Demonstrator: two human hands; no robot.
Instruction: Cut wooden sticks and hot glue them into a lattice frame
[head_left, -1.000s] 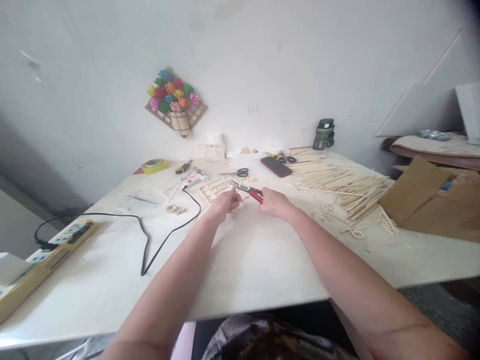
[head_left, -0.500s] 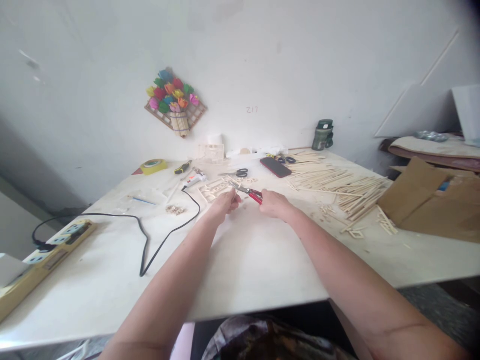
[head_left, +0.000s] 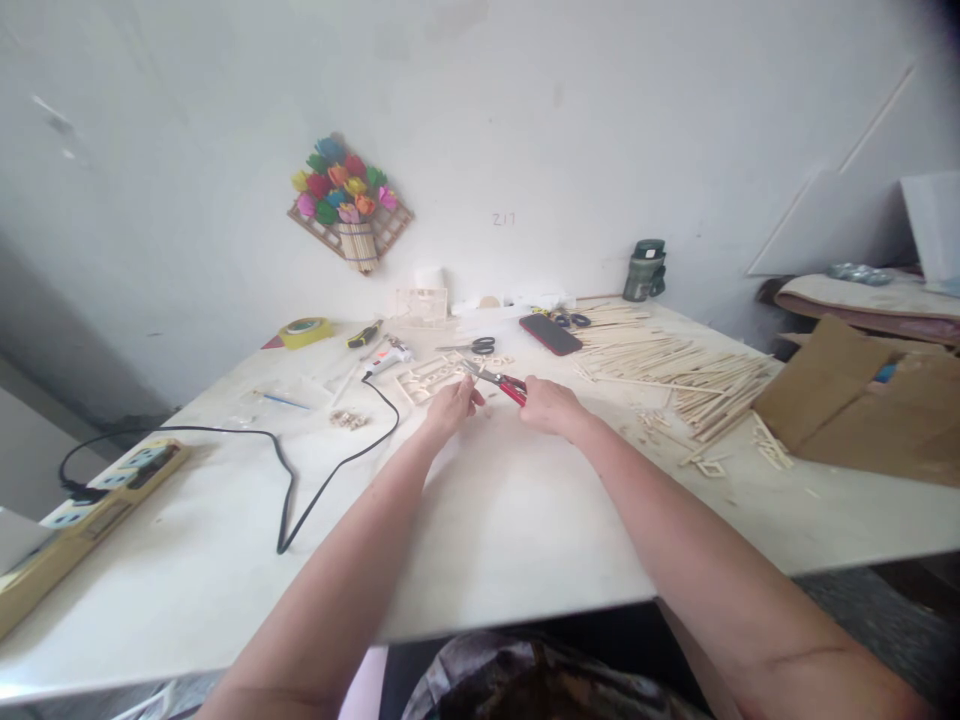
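Left hand [head_left: 451, 405], center of frame: fingers curled in, thumb and index up by the blade tips. Gap looks near nil; whether a bit of wood is pinched there, too small to tell. Right hand [head_left: 553, 408], just right of center: fingers wrapped around the handles of red-handled shears [head_left: 495, 379], firm grip. How far the blades are parted, can't tell.

Key relation: shears lie between the 2 hands, long axis slanting from the right fist up and left, blade tips at the left fingertips. Right hand is at the handle end, left hand nearest the tips; touching or just apart there, not clear.

Just beyond the left hand, mid-frame: pale wooden frame piece [head_left: 424, 384], flat on the table [head_left: 525, 530]. Above it, black-handled scissors [head_left: 483, 346]. Left of those, a white glue gun [head_left: 390, 358], its black cord [head_left: 283, 500] looping into the lower left; heap of small wood bits [head_left: 349, 420] near the cord.

Right of center, a phone [head_left: 551, 334], then loose wooden sticks [head_left: 675, 370] spread toward a cardboard box [head_left: 870, 420] at the right edge. Upper left: flower decoration [head_left: 346, 195] on the wall.
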